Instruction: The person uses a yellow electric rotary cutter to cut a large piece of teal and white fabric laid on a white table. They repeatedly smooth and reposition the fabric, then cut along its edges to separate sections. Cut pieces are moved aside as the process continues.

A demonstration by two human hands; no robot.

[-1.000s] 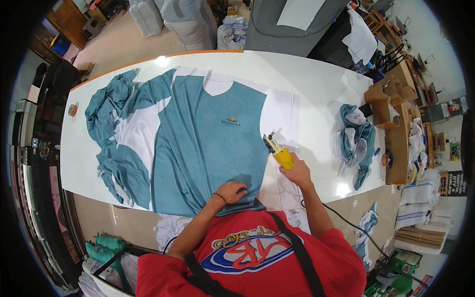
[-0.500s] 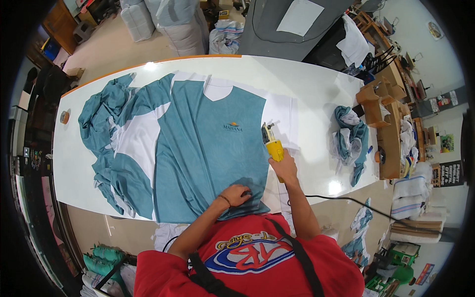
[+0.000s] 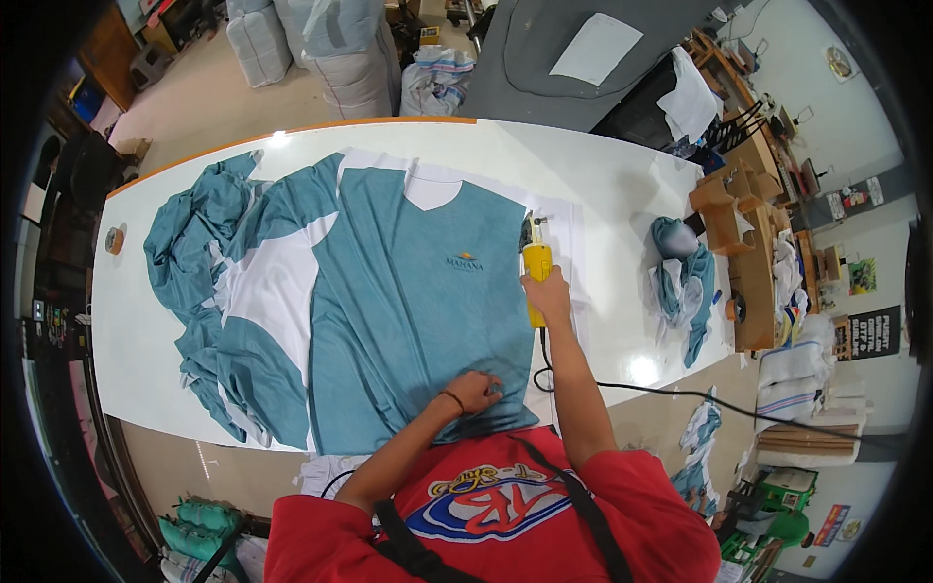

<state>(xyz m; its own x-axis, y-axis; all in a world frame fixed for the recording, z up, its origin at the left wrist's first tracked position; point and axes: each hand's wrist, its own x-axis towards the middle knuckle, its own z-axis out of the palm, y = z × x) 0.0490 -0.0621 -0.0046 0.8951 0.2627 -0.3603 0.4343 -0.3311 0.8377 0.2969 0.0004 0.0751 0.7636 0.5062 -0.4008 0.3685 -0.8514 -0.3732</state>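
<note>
A yellow handheld electric fabric cutter (image 3: 537,264) is gripped in my right hand (image 3: 549,294), its metal head at the right edge of the teal shirt panel (image 3: 418,301). Beneath that edge, white fabric (image 3: 559,228) sticks out to the right. Resting on the lower part of the teal panel is my left hand (image 3: 474,392), its fingers slightly bent and apart, holding nothing. The panel carries a small chest print and a scooped neckline. At its left, teal and white fabric (image 3: 267,282) lies spread, with a crumpled teal heap (image 3: 199,223) beyond.
A black cord (image 3: 671,391) runs from the cutter over the white table's (image 3: 622,243) near edge toward the right. Teal and white scraps (image 3: 685,287) lie near cardboard boxes (image 3: 753,262) at the right. A tape roll (image 3: 115,240) sits at the far left. Stuffed sacks (image 3: 350,68) stand behind.
My right hand has moved the cutter farther up along the panel's right edge, and the cutter now points more straight ahead. My left hand stays on the fabric. The view has shifted slightly.
</note>
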